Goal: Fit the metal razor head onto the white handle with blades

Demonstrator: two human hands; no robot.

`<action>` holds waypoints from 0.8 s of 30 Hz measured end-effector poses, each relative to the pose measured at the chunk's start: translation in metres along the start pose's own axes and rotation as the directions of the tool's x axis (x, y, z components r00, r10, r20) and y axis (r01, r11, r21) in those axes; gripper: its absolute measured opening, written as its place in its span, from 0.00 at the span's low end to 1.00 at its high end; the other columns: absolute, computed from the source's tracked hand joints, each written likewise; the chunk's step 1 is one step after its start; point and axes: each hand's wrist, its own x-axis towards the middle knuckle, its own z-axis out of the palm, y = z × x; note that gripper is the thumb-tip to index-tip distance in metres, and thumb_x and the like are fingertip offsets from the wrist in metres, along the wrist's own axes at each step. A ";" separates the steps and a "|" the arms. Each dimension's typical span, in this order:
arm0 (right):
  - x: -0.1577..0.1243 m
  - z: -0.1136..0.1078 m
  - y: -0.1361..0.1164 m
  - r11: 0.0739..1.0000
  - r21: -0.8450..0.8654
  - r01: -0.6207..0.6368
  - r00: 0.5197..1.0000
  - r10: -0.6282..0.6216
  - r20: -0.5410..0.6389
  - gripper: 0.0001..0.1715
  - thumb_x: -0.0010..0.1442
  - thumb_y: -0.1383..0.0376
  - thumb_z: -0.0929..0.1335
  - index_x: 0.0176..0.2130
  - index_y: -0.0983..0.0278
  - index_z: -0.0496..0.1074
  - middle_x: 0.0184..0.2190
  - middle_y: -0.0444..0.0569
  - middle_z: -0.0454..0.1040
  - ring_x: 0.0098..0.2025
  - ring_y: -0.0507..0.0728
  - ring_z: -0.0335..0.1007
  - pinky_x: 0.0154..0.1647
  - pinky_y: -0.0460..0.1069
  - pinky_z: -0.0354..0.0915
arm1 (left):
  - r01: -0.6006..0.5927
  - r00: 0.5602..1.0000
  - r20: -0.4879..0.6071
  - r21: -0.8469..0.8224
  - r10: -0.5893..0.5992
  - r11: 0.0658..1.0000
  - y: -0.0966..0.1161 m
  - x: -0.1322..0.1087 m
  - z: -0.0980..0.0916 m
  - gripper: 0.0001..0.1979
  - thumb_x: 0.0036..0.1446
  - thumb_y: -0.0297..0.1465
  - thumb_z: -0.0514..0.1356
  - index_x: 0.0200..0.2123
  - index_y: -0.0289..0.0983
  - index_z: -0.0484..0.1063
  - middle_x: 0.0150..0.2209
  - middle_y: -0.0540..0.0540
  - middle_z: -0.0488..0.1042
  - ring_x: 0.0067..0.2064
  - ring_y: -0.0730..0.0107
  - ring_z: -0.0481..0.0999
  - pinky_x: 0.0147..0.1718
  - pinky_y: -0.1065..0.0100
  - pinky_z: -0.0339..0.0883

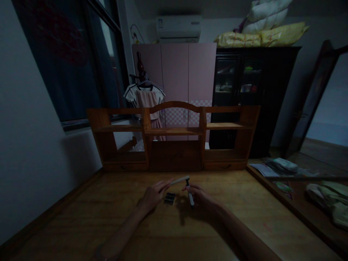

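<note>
My left hand (155, 194) is closed around a pale, slim stick-like piece (179, 180) that points to the right. In my right hand (199, 195) is a razor-like tool with a white handle (190, 198), dark at its lower end and neck. Its top meets the far end of the pale piece; I cannot tell whether the two are joined. Three small dark blocks (170, 198) lie side by side on the wooden table (122, 217), just right of my left hand. Dim light hides their detail.
A wooden shelf unit (174, 131) stands along the table's back edge. Beyond the raised right edge lie papers (262, 169), a packet (285, 164) and green cloth (330, 203). A wall (32, 163) borders the left. Behind are a pink wardrobe (175, 72) and hanging clothes (146, 96).
</note>
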 end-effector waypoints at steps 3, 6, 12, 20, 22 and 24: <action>-0.001 0.001 -0.002 1.000 -0.017 0.025 1.000 -0.025 -0.014 0.17 0.54 0.56 0.69 0.39 0.66 0.71 0.17 0.37 0.57 0.16 0.45 0.51 0.16 0.42 0.47 | 0.055 0.997 -0.046 0.014 -0.055 0.998 0.000 0.000 0.003 0.17 0.62 0.35 0.51 0.53 0.47 0.68 0.46 0.48 0.76 0.44 0.67 0.76 0.45 0.69 0.68; 0.000 0.001 -0.001 0.999 -0.003 0.034 0.999 -0.034 -0.026 0.17 0.54 0.56 0.69 0.39 0.66 0.72 0.17 0.37 0.56 0.16 0.45 0.51 0.16 0.42 0.46 | 0.038 0.997 -0.065 -0.029 -0.039 0.999 0.000 0.001 0.005 0.16 0.62 0.34 0.51 0.52 0.46 0.69 0.48 0.49 0.75 0.46 0.67 0.75 0.46 0.68 0.68; 0.003 0.000 0.000 1.000 0.022 0.014 0.997 -0.012 -0.081 0.17 0.51 0.58 0.71 0.38 0.67 0.73 0.17 0.37 0.57 0.17 0.46 0.51 0.17 0.42 0.46 | 0.062 0.997 -0.034 -0.098 -0.065 0.993 -0.005 0.002 0.010 0.16 0.62 0.35 0.52 0.51 0.46 0.71 0.48 0.50 0.75 0.48 0.66 0.75 0.47 0.66 0.68; 0.002 -0.001 -0.001 0.999 0.043 -0.011 0.988 0.017 -0.150 0.15 0.51 0.58 0.71 0.37 0.65 0.74 0.17 0.39 0.60 0.18 0.46 0.53 0.19 0.43 0.48 | 0.069 0.996 -0.048 -0.202 -0.081 0.977 -0.003 0.004 0.007 0.16 0.62 0.35 0.52 0.50 0.44 0.71 0.49 0.50 0.74 0.49 0.67 0.74 0.50 0.66 0.66; 0.003 -0.003 0.001 0.999 0.053 -0.012 0.991 0.019 -0.135 0.16 0.51 0.57 0.71 0.37 0.65 0.74 0.17 0.39 0.60 0.18 0.46 0.53 0.19 0.43 0.48 | 0.056 0.998 -0.008 -0.182 -0.059 0.982 0.002 0.005 0.006 0.16 0.62 0.35 0.52 0.51 0.45 0.71 0.49 0.51 0.74 0.49 0.67 0.74 0.48 0.66 0.67; 0.004 -0.004 0.002 0.998 0.065 -0.007 0.994 0.014 -0.105 0.16 0.52 0.58 0.71 0.37 0.65 0.74 0.17 0.39 0.60 0.18 0.46 0.52 0.18 0.43 0.48 | 0.070 0.997 -0.011 -0.151 -0.073 0.986 0.005 0.005 0.005 0.15 0.61 0.35 0.53 0.50 0.46 0.71 0.48 0.51 0.75 0.48 0.66 0.75 0.47 0.66 0.68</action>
